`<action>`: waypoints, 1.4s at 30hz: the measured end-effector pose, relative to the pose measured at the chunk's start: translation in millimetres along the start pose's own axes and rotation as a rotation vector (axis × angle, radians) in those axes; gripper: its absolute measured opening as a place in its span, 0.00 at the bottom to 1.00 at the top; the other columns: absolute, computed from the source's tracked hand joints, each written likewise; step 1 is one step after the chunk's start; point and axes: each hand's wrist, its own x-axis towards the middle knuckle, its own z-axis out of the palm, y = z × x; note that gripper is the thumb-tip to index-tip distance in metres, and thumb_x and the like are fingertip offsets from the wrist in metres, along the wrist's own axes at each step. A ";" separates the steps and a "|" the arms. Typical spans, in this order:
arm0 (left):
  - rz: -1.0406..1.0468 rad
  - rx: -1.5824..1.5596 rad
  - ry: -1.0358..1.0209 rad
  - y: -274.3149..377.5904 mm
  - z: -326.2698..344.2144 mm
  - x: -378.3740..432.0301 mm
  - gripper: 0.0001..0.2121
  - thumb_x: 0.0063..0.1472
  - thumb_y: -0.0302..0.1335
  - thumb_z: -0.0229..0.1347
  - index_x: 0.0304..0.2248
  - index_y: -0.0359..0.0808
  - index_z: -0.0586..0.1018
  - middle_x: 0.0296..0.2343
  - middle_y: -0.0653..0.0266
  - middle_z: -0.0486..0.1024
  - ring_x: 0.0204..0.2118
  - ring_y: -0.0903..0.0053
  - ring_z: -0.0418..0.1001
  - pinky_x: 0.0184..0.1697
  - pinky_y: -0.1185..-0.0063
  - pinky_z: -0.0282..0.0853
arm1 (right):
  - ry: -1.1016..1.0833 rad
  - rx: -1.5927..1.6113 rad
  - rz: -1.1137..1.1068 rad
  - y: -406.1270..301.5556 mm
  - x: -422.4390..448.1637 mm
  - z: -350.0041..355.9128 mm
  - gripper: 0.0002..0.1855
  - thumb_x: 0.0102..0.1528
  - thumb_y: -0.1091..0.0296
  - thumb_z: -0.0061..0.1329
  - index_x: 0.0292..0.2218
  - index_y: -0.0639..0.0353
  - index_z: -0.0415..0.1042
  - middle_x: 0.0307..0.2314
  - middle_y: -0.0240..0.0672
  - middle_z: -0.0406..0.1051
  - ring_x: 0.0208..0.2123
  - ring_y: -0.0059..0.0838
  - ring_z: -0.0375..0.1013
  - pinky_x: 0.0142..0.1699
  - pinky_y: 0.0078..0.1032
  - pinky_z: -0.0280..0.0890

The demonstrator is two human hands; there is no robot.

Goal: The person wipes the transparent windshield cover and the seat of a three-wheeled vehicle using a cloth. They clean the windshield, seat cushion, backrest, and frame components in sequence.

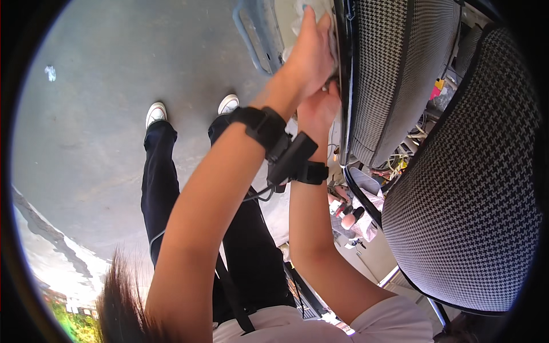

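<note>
My left hand reaches to the top of the view, its thumb extended over a soft whitish material. Its other fingers curl out of sight beside a black, shiny edge strip. Just below it, my right hand is turned partly palm-up, with its fingertips hidden at the same edge. Whether either hand grips something cannot be seen. Against the strip stands a houndstooth-covered seat or cushion. Black strapped devices circle my left wrist and right wrist.
Left of my hands is a blue-grey metal frame with a loop-shaped bar. A second houndstooth cushion fills the right side. Mixed clutter and a pink cloth lie beyond. A white scrap is on the concrete floor.
</note>
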 end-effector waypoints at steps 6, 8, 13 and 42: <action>0.083 0.133 -0.056 13.0 -17.8 30.4 0.31 0.67 0.50 0.23 0.59 0.38 0.58 0.56 0.61 0.60 0.60 0.69 0.52 0.63 0.68 0.37 | -0.102 0.060 0.040 15.0 11.6 45.1 0.24 0.65 0.61 0.29 0.56 0.68 0.54 0.55 0.45 0.59 0.58 0.39 0.56 0.62 0.38 0.48; 0.115 0.295 0.064 -1.7 -36.1 43.9 0.31 0.67 0.47 0.20 0.59 0.34 0.57 0.58 0.60 0.57 0.62 0.69 0.48 0.65 0.72 0.31 | -0.047 0.026 0.047 18.8 4.4 44.4 0.24 0.65 0.62 0.29 0.55 0.69 0.54 0.54 0.46 0.59 0.57 0.40 0.57 0.62 0.38 0.49; 0.092 0.341 0.054 -23.6 -35.9 32.0 0.32 0.67 0.47 0.22 0.60 0.32 0.52 0.61 0.58 0.49 0.65 0.70 0.41 0.65 0.73 0.29 | 0.056 0.319 0.155 -6.0 16.1 -30.1 0.23 0.65 0.62 0.29 0.55 0.69 0.55 0.53 0.47 0.61 0.56 0.40 0.59 0.61 0.38 0.51; -0.050 0.249 -0.035 59.6 -11.5 39.8 0.36 0.65 0.51 0.17 0.59 0.32 0.57 0.55 0.60 0.61 0.58 0.69 0.55 0.64 0.71 0.39 | -0.306 0.447 0.470 22.7 38.1 30.3 0.23 0.66 0.59 0.26 0.53 0.67 0.58 0.54 0.42 0.61 0.58 0.35 0.58 0.61 0.37 0.50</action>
